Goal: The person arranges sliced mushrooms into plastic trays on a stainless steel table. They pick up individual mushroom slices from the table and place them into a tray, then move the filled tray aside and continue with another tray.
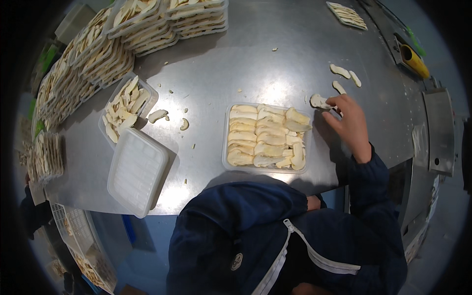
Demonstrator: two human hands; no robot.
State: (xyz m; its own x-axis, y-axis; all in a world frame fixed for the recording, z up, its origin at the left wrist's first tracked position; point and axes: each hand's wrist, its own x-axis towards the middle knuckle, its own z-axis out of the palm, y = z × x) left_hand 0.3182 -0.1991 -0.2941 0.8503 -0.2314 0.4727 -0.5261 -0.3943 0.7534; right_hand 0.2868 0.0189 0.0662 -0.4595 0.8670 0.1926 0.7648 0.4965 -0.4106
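Observation:
My right hand is at the table's right, its thumb and fingers around one end of a pale mushroom slice. Left of it, a clear plastic tray holds mushroom slices laid in overlapping columns; a few in its right column lie at other angles. Of my left hand only a little skin shows beyond the navy sleeve, below the table edge; its fingers are hidden. More slices lie loose above my right hand. A tub of loosely heaped slices stands at the left, partly under an upturned or lidded white plastic container.
Tall stacks of filled trays line the upper left of the steel table. One filled tray lies at the top right. A yellow cylinder sits beyond the right edge. White crates stand below left, near another person's dark sleeve.

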